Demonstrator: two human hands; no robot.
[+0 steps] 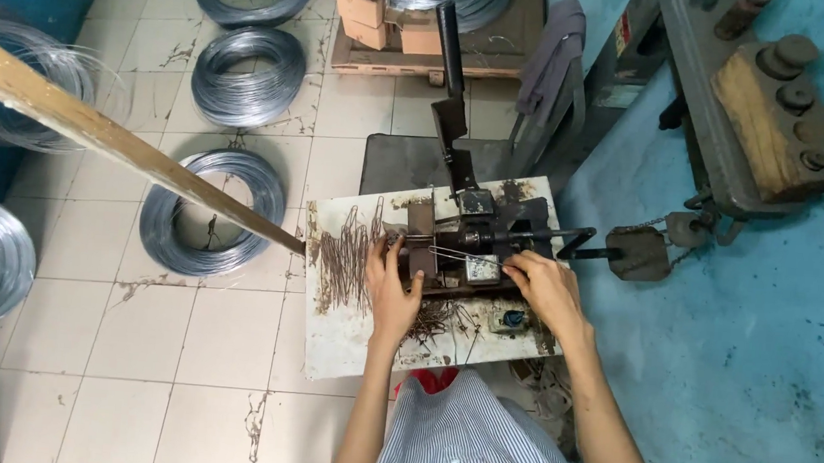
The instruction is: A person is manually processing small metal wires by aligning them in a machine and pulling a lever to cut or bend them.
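A small dark metal bending jig (465, 235) stands on a worn white board (337, 342). A thin bent wire piece (454, 256) lies across the jig. My left hand (391, 288) rests against the jig's left side, fingertips at the wire's left end. My right hand (543, 287) pinches the wire's right end beside the jig. A pile of rusty cut wires (345, 256) lies on the board left of my left hand, and more cut wires (440, 319) lie below the jig. A black lever handle (449, 46) rises behind the jig.
Several coils of grey steel wire (210, 210) lie on the tiled floor to the left. A long wooden stick (100, 128) slants in from the left edge. Cardboard boxes (379, 16) sit on a pallet at the back. A heavy grey machine (759, 111) stands at the right on blue floor.
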